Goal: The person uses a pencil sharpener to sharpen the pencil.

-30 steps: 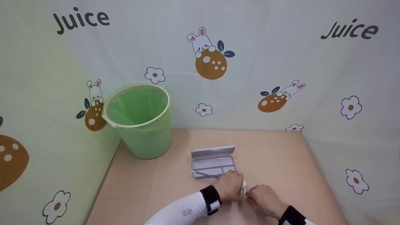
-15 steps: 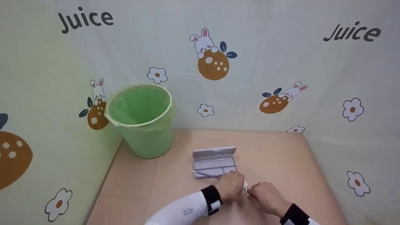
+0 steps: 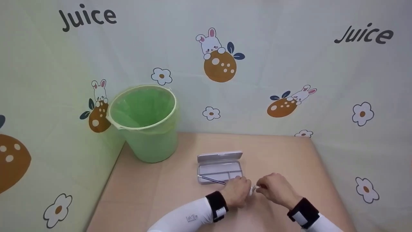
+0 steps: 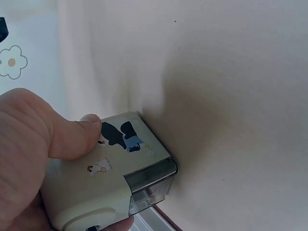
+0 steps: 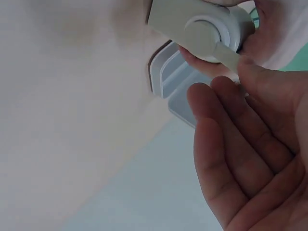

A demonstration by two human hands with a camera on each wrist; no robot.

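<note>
**Rabbit-print cloth (image 3: pixel 248 96) backs a table (image 3: pixel 280 158) with a crank sharpener (image 4: pixel 110 163) toward its front**

The sharpener sits in the left hand (image 3: pixel 236 191), thumb and fingers clamped round it; whether its base meets the table I cannot tell. Should that grip loosen, the body could twist along with its crank handle (image 5: pixel 226 55). The right hand (image 3: pixel 278 190) pinches the handle's end, near the left but apart from it, and a slipping thumb might let the turn jerk. Low on the sharpener is a clear drawer (image 4: pixel 149 195), which a hard tilt could slide out. A striped pencil (image 3: pixel 210 179) juts leftward from the left hand; its other end is hidden, probably in the sharpener, and a sideways shove could snap the point. It crosses the front of a grey pencil case (image 3: pixel 214 168), lid raised, so a knock might push the case askew. Beyond, a green bucket (image 3: pixel 154 145) stands at the far left corner, likely out of harm's way.
</note>
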